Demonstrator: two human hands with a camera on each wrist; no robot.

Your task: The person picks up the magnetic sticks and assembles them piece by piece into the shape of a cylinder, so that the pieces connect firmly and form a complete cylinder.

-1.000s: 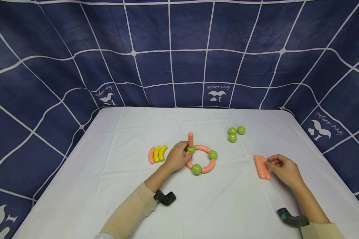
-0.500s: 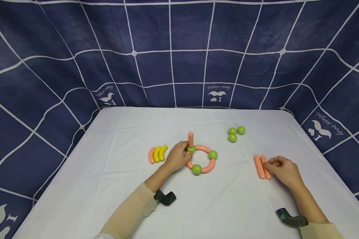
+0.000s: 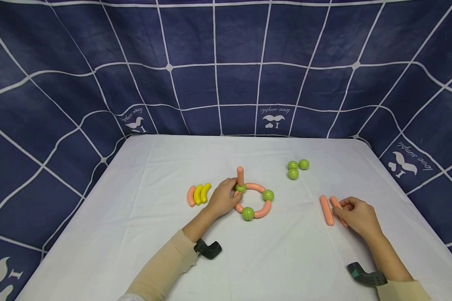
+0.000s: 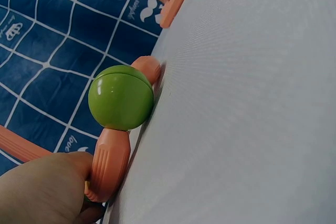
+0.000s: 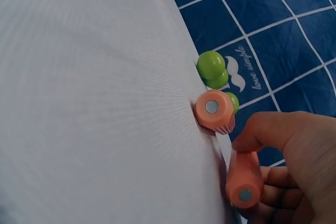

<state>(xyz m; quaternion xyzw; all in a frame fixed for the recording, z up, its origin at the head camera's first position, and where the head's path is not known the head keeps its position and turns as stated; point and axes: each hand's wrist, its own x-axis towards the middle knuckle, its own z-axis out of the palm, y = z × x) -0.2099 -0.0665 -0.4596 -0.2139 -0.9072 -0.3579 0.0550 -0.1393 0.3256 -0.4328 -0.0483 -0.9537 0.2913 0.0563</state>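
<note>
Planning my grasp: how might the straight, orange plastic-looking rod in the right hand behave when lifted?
The straight, orange plastic-looking rod is probably stiff: no bend shows where the right hand grips it. Rounded sides could let it roll. Its grey end disc might cling magnetically.

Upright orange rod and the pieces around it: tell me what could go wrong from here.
The upright rod stands on a green ball of the ring; a nudge from the left hand might topple it. The pinched rod could slip from the right hand. The three separate balls might roll if bumped.
</note>
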